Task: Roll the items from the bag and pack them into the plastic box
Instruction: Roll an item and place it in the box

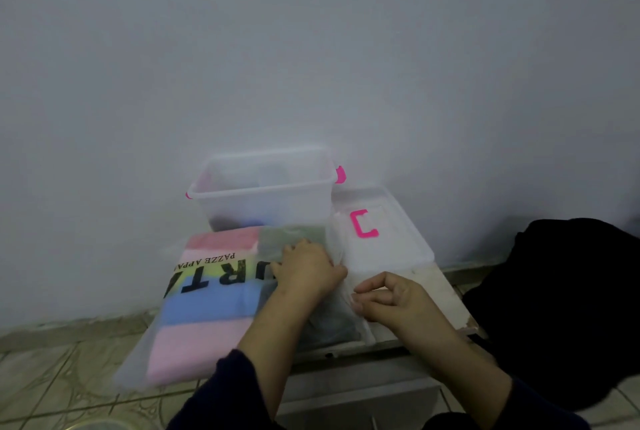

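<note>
1. Dim, flat, bluish light falls evenly; no clear source shows.
2. Soft haze blurs everything, worst around the plastic box (263, 187).
3. Faint shadow lies below the box.
4. Wide-angle bending curves the floor tiles (52, 377) left of it.

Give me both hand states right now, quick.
Left hand: open, fingers pressing flat on the clear garment bag.
Right hand: fingers curled, pinching the bag's open edge.
</note>
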